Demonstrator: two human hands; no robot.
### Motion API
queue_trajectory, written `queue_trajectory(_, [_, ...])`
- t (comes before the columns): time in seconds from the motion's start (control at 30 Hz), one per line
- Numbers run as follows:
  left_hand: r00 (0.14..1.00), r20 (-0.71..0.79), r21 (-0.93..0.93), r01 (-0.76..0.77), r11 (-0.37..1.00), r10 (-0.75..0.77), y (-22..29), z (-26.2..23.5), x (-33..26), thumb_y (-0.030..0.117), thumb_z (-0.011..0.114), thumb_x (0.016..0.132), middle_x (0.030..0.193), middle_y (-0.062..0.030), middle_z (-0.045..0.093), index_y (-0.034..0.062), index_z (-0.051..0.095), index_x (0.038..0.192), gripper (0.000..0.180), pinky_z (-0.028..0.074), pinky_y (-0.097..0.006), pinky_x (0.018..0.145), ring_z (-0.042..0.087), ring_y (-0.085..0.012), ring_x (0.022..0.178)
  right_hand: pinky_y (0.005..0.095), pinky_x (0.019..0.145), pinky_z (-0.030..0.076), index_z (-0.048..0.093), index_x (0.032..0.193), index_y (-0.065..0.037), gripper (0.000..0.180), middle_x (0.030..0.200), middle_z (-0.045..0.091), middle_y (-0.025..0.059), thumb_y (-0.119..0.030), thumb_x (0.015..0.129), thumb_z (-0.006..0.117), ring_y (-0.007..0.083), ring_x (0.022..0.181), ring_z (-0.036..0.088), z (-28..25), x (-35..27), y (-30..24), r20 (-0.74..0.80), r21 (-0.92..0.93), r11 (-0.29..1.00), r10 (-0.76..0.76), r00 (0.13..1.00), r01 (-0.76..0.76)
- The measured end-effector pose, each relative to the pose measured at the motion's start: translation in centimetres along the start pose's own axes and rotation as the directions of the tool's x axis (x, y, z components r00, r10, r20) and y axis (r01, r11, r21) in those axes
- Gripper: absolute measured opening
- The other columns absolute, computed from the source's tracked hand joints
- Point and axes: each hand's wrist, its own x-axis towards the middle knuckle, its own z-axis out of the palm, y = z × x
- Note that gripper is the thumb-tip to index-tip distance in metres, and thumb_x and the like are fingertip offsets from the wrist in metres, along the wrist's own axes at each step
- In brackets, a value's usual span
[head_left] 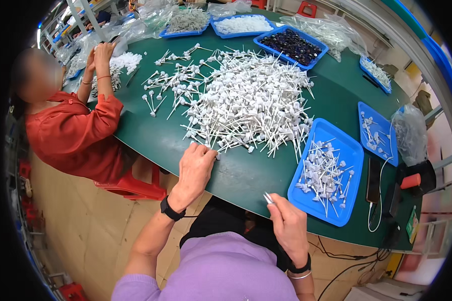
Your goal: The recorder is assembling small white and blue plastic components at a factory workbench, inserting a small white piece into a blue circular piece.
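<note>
A large pile of small white pieces with thin stems [256,95] lies on the green table [236,173]. At its near edge my left hand [195,168] rests with curled fingers. A small pale bit shows at its fingertips, too small to name. My right hand [289,223] is closed around metal tweezers [268,198], whose tips point up and left over the table's near edge. Just beyond that hand is a blue tray [352,150] holding more of the stemmed pieces [324,173].
Along the far side stand blue trays of white parts [243,24], dark parts [292,46] and grey parts [188,20]. Another blue tray [379,118], a phone [373,180] and a cable lie at right. A person in red [70,130] works at left.
</note>
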Motion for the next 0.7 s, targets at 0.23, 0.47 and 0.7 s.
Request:
queue_trajectory(0.23, [1.0,0.025,0.104,-0.022,0.994,0.019,-0.2,1.1,0.4,0.004,0.073,0.073,0.083,-0.0063,0.058,0.0069,0.065,0.088,0.017,0.048,-0.038,0.069,0.054,-0.0266,0.078,0.0379,0.055,0.046,0.063,0.11,-0.002,0.019,0.079,0.064,0.0141,-0.008,0.092,0.063,0.0305,0.063,0.061,0.5,0.0,0.0,0.04,-0.027,1.0,-0.006,0.999,0.007])
queue_trajectory(0.47, [0.996,-0.017,0.08,-0.091,0.993,0.092,-0.3,1.3,-0.2,0.005,0.067,0.074,0.082,-0.0085,0.056,0.0062,0.065,0.085,0.011,0.047,-0.039,0.067,0.055,-0.027,0.08,0.0395,0.057,0.047,0.063,0.11,-0.003,0.02,0.083,0.066,0.0147,-0.01,0.092,0.064,0.0336,0.068,0.063,0.4,0.3,0.3,0.035,0.022,1.0,0.009,0.999,-0.009])
queue_trajectory(0.7, [0.987,0.161,-0.1,0.023,0.995,-0.007,-0.9,0.1,0.8,0.005,0.072,0.076,0.085,-0.0081,0.059,0.0064,0.065,0.09,0.016,0.049,-0.041,0.07,0.057,-0.0296,0.083,0.039,0.057,0.048,0.063,0.11,-0.003,0.019,0.083,0.066,0.0147,-0.01,0.092,0.064,0.0334,0.069,0.064,0.2,0.4,0.5,0.041,0.022,1.0,0.014,0.999,-0.015])
